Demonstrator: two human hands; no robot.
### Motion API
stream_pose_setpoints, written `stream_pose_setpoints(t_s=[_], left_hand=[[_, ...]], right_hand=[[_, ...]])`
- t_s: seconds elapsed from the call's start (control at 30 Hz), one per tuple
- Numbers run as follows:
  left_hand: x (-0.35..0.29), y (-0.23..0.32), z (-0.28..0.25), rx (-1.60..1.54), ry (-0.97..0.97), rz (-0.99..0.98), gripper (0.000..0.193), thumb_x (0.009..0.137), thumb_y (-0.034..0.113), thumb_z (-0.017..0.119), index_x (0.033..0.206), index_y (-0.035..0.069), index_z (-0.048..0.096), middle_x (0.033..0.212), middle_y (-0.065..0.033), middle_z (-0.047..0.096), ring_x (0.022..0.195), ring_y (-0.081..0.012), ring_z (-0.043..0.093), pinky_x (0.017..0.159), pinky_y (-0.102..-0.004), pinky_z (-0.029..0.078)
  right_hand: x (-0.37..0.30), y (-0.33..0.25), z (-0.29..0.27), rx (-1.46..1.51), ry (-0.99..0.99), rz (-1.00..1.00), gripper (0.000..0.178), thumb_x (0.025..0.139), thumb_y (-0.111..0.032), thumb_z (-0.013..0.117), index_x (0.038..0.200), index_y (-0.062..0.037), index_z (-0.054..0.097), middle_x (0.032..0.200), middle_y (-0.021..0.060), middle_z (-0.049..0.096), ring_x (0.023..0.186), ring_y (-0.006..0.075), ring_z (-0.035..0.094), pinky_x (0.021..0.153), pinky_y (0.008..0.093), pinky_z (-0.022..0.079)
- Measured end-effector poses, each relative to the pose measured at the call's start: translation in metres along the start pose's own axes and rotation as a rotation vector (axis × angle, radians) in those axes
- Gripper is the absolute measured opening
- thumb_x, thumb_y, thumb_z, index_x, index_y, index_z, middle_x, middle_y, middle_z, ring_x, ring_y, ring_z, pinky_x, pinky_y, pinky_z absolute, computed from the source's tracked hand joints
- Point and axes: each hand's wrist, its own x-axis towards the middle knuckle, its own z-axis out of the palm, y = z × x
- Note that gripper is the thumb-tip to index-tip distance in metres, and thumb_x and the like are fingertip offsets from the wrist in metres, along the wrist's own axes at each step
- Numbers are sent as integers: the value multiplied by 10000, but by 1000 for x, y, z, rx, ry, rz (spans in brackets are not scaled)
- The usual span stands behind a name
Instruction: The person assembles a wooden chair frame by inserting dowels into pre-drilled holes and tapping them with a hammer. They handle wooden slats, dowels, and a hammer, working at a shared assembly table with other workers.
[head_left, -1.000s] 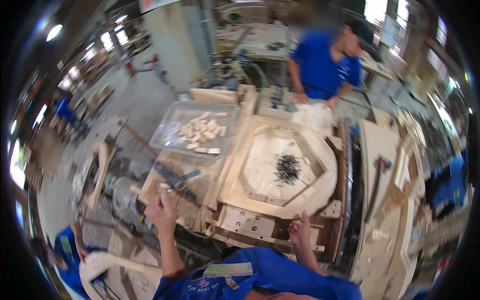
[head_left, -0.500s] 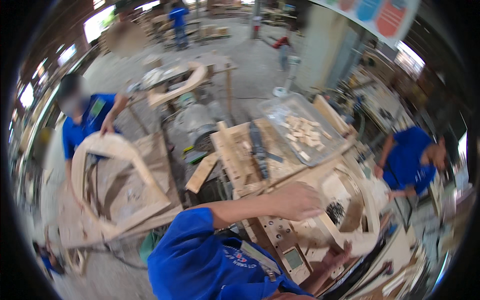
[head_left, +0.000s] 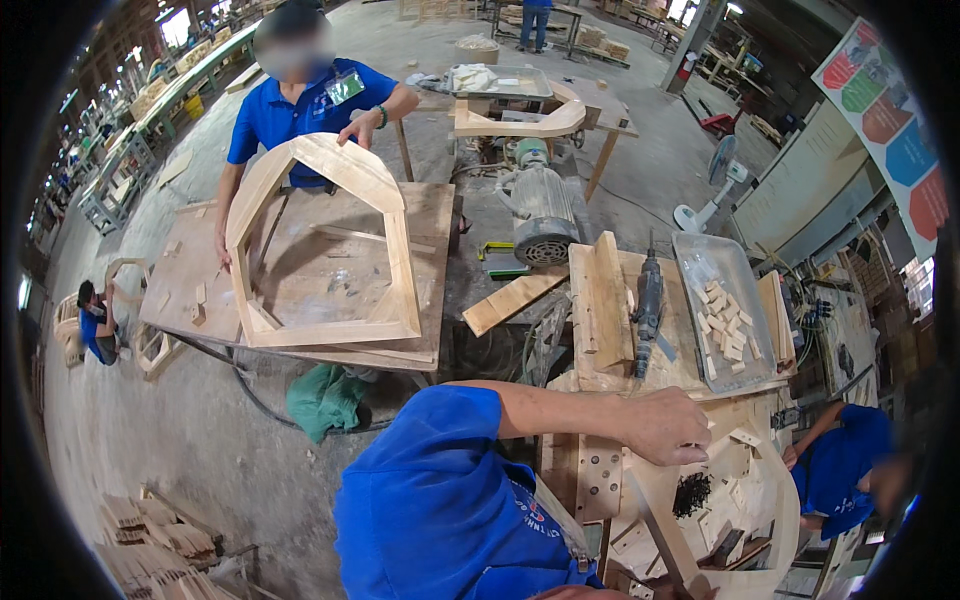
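Note:
My left hand point(head_left: 668, 428) reaches across the bench with its fingers curled in. Whatever it may hold is hidden. Just below it lies a pale wooden frame point(head_left: 658, 530) with a straight bar and a curved far side. A pile of small black screws point(head_left: 692, 494) sits inside the frame's outline. At the bottom edge, a sliver of my right hand point(head_left: 703, 592) shows by the near end of the bar, its fingers mostly out of view. Beyond my left hand, a black power drill point(head_left: 648, 310) lies on a wooden board, beside a clear plastic tray point(head_left: 690, 262) of small wood blocks.
To the left, a co-worker point(head_left: 310, 100) holds a larger wooden frame point(head_left: 400, 262) on a table point(head_left: 190, 290). Another person point(head_left: 850, 460) is close at the right. A dusty motor point(head_left: 540, 210) and a loose plank point(head_left: 512, 302) stand between the tables.
The view has swung left, so the bench sits farther right and lower. My left hand remains over the wooden frame. My right hand has mostly slipped below the picture's edge.

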Motion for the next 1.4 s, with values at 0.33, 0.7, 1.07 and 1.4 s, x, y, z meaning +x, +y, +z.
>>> stream_pose_setpoints(t_s=[0.33,0.7,1.07,1.4], left_hand=[[15,-12,-18,-178,-59,-243,289,935,319,702,848,44,723,772,-164,700,753,-402,685,673,-506,517],[93,-37,-35,-421,-377,-423,585,1046,541,567,888,0,724,761,-119,717,694,-254,715,651,-411,542],[128,-15,-131,-986,-427,-441,832,1068,712,432,1189,-82,652,1007,-229,727,865,-317,761,736,-454,641],[-67,-20,-302,-1144,643,-590,497,1082,429,635,1294,-11,543,1094,-191,752,906,-275,779,801,-416,668]], right_hand=[[13,-83,-86,421,-583,-156,391,927,-262,696,1175,38,667,1049,189,668,964,328,681,842,494,591],[-38,-175,-22,253,56,-370,425,918,-191,682,1221,103,631,1143,241,666,1062,365,678,936,516,597],[-25,-217,95,436,-280,-340,557,961,-237,643,1371,117,517,1284,298,629,1142,395,675,997,508,592],[24,-175,286,65,-1224,-574,753,1069,-440,559,1577,79,363,1441,327,592,1241,412,671,1048,503,561]])
